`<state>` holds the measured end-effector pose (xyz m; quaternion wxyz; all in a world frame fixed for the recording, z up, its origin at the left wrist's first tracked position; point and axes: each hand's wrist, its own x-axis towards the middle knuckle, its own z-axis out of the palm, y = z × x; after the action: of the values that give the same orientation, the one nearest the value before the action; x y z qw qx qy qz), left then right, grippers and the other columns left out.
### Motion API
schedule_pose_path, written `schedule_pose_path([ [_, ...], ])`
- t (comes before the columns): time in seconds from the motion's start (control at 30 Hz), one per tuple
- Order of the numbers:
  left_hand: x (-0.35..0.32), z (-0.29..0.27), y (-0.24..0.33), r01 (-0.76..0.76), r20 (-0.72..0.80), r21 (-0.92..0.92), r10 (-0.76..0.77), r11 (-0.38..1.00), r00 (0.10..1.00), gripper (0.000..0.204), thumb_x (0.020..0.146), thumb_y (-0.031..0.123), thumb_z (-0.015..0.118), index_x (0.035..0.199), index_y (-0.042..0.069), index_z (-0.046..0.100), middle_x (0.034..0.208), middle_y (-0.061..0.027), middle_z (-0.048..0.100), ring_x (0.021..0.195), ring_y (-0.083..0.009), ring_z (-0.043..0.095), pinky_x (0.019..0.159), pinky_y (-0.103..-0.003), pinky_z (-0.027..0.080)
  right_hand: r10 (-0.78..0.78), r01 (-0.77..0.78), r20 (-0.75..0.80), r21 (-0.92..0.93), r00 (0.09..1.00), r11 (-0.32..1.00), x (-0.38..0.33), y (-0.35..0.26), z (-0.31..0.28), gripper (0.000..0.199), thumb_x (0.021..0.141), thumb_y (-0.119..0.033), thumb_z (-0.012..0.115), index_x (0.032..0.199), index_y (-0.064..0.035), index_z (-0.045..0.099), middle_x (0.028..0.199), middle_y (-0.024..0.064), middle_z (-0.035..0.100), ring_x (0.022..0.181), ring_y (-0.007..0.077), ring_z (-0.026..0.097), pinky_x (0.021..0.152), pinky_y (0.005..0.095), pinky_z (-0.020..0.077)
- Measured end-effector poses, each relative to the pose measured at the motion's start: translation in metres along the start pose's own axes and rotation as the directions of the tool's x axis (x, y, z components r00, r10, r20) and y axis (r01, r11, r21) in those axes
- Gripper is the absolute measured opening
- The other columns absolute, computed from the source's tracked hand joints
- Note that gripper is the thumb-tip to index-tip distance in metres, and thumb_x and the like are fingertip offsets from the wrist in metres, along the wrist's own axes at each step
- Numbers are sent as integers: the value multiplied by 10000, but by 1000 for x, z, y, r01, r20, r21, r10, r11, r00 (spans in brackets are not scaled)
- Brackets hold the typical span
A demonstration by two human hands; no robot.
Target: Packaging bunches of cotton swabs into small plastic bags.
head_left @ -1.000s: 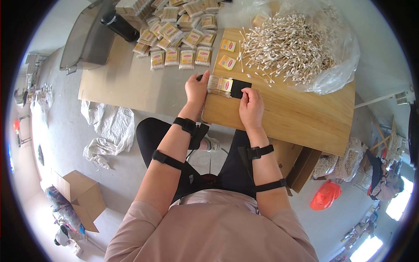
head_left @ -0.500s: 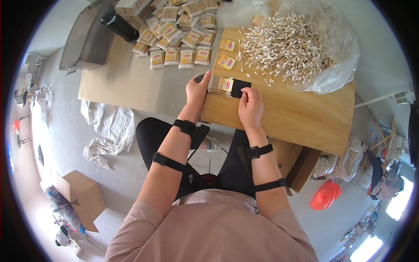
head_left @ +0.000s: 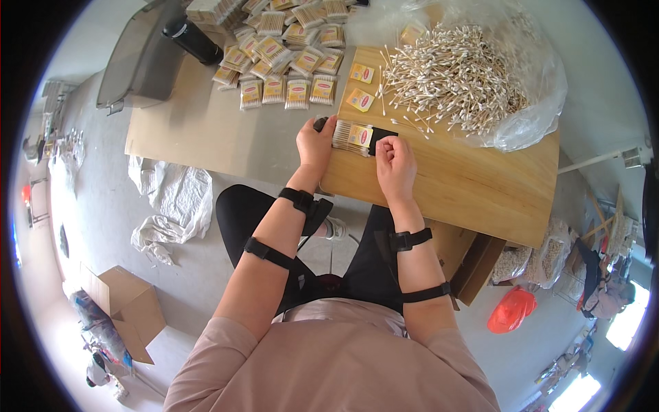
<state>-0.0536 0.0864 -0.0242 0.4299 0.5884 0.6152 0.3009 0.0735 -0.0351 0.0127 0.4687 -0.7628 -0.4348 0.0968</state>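
Note:
A clear pack of cotton swabs [head_left: 351,137] with a yellow and white card lies at the near left corner of the wooden board. My left hand [head_left: 316,148] is closed at the pack's left end, thumb against it; a dark rounded thing [head_left: 320,124] shows by its fingers, its kind unclear. From the pack's right end a flat black piece [head_left: 382,134] sticks out. The curled fingers of my right hand [head_left: 396,167] pinch its near edge. Two loose yellow and white cards [head_left: 360,100] lie just beyond the pack.
Loose cotton swabs [head_left: 456,79] are heaped on a clear plastic bag [head_left: 525,130] at the far right of the board [head_left: 473,185]. Filled swab packs [head_left: 297,93] are piled at the far left, near a black bottle [head_left: 192,41] and a grey bin [head_left: 130,72].
My right fingers are slightly closer to the pack, and less of the black piece shows. The view has shifted a little; the left hand keeps its place at the pack's end.

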Motion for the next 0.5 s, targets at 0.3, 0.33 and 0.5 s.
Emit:
schedule_pose_path([
  [0.3,-5,0,-2,223,130,-349,-189,910,973,403,832,359,750,922,-27,679,799,-70,694,712,-123,613,660,-297,498,161,-131,142,-201,977,971,16,-12,11,232,866,-273,643,757,-75,588,697,67,601,646,273,597,566,399,464],
  [0.33,-5,0,-1,224,131,-349,-189,910,973,403,832,359,750,922,-27,679,799,-70,694,712,-123,613,660,-297,498,194,-156,162,-221,968,963,17,-12,12,234,865,-273,635,756,-70,592,717,86,618,666,293,607,579,410,470],
  [0.5,-5,1,-2,199,107,-345,-172,918,979,382,831,336,755,924,-27,680,798,-71,694,705,-114,605,653,-286,494,267,-214,215,-241,939,947,24,-12,13,225,860,-262,621,771,-56,607,761,123,653,714,334,627,612,432,485],
])
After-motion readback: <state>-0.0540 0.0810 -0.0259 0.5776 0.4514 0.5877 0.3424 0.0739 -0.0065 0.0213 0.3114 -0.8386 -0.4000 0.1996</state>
